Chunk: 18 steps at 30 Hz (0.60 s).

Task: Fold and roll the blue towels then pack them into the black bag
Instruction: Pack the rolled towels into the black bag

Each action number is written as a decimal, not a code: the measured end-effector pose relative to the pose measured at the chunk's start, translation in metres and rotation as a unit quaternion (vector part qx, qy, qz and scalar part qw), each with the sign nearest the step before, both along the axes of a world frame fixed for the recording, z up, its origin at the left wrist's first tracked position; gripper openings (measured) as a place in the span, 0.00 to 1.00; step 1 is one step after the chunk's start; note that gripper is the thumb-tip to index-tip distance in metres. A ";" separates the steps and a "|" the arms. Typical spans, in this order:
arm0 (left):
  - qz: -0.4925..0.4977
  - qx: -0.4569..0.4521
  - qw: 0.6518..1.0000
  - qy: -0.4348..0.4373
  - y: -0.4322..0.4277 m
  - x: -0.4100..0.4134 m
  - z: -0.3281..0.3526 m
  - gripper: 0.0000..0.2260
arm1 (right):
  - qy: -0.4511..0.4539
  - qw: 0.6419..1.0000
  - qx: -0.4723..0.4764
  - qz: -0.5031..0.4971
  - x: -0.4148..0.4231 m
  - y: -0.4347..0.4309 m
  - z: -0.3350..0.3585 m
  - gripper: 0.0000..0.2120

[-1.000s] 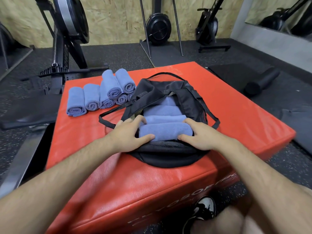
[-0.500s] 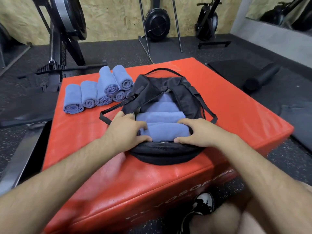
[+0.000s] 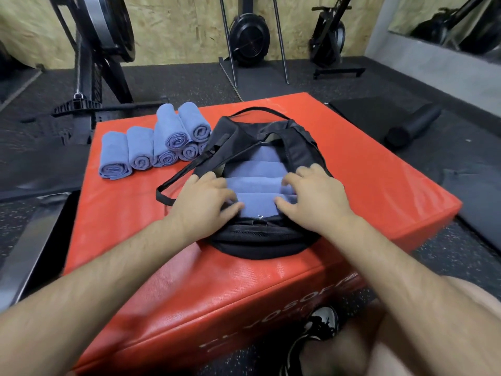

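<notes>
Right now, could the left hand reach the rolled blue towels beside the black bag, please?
Probably yes: only bare red mat lies between the left hand and the rolled blue towels.

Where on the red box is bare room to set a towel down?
On the red box, bare patches: right of the black bag to the edge, and the left-front corner nearer than the rolled towels. Crowded: back-left, where the rolls reach the bag.

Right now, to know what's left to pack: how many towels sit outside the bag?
7 towels on the mat, left of the bag: five in a row, the last half hidden; two on top. Others may hide behind.
</notes>
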<state>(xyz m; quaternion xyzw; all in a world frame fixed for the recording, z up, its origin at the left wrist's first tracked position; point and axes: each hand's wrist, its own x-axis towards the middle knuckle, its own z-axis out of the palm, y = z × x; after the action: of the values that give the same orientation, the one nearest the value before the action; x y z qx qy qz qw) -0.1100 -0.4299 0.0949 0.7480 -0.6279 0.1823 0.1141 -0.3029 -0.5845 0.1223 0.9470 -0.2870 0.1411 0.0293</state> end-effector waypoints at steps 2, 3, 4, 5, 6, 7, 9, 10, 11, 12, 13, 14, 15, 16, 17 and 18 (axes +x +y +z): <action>0.002 -0.045 0.996 0.072 0.006 0.005 0.011 0.16 | -0.076 0.996 0.003 0.037 0.012 0.011 0.010 0.16; 0.004 -0.067 0.993 0.100 0.009 0.008 0.018 0.15 | -0.102 0.993 0.010 0.054 0.021 0.018 0.016 0.15; 0.010 -0.088 0.989 0.121 0.011 0.012 0.024 0.13 | -0.115 0.991 0.016 0.068 0.033 0.025 0.021 0.15; 0.021 -0.104 0.985 0.135 0.013 0.018 0.030 0.12 | -0.117 0.989 0.021 0.082 0.046 0.032 0.027 0.15; 0.033 -0.116 0.983 0.141 0.015 0.025 0.034 0.12 | -0.114 0.988 0.024 0.098 0.062 0.039 0.031 0.15; 0.045 -0.124 0.981 0.143 0.016 0.033 0.038 0.12 | -0.110 0.987 0.024 0.115 0.078 0.045 0.035 0.15; 0.071 -0.133 0.978 0.147 0.019 0.052 0.041 0.14 | -0.099 0.985 0.021 0.137 0.111 0.055 0.041 0.14; 0.086 -0.138 0.975 0.154 0.020 0.063 0.041 0.14 | -0.092 0.985 0.025 0.142 0.130 0.058 0.041 0.14; 0.104 -0.141 0.970 0.167 0.021 0.074 0.042 0.14 | -0.087 0.985 0.037 0.143 0.149 0.060 0.041 0.13; 0.123 -0.140 0.966 0.182 0.022 0.085 0.042 0.15 | -0.088 0.984 0.057 0.145 0.168 0.061 0.041 0.12; 0.144 -0.131 0.960 0.199 0.022 0.098 0.040 0.16 | -0.092 0.982 0.076 0.146 0.186 0.063 0.040 0.11; 0.161 -0.119 0.956 0.213 0.021 0.111 0.037 0.17 | -0.082 0.981 0.086 0.151 0.204 0.064 0.037 0.11; 0.180 -0.101 0.953 0.223 0.021 0.123 0.033 0.18 | -0.055 0.984 0.071 0.156 0.222 0.066 0.033 0.12; 0.195 -0.083 0.950 0.230 0.022 0.135 0.027 0.20 | -0.021 0.986 0.045 0.158 0.238 0.067 0.029 0.13; 0.211 -0.069 0.945 0.239 0.022 0.145 0.023 0.21 | -0.001 0.988 0.030 0.151 0.255 0.065 0.022 0.14; 0.222 -0.065 0.940 0.251 0.022 0.155 0.018 0.22 | 0.004 0.991 0.026 0.134 0.272 0.061 0.018 0.15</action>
<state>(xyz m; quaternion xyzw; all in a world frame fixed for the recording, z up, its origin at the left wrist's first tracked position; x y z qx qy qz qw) 0.0452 -0.4084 0.1128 0.8808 -0.3833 0.0501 0.2733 -0.0313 -0.5238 0.1399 0.9779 -0.1607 0.1328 -0.0132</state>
